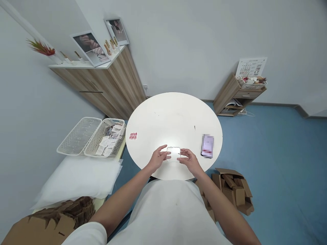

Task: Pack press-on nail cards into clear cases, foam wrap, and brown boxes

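Observation:
A small clear rectangular case (173, 154) with rounded corners is held over the near part of the round white table (176, 109). My left hand (158, 158) grips its left side, fingers curled about the edge. On the opposite side, my right hand (189, 160) holds the right edge between thumb and fingers. Whether the case rests on the tabletop or hangs just above it, I cannot tell. Toward the table's left edge lies a sheet of red press-on nails or nail-shaped stickers (133, 136). A phone-like item with a blurred purple screen (207, 146) lies at the right.
A tiny dark item (194, 127) lies right of the table's middle. Left of the table stand white baskets (88, 149), one holding cards and packets, beside white plastic bags (81, 175). Cardboard boxes (238, 195) sit on the floor at right. A wooden cabinet (125, 78) stands behind left.

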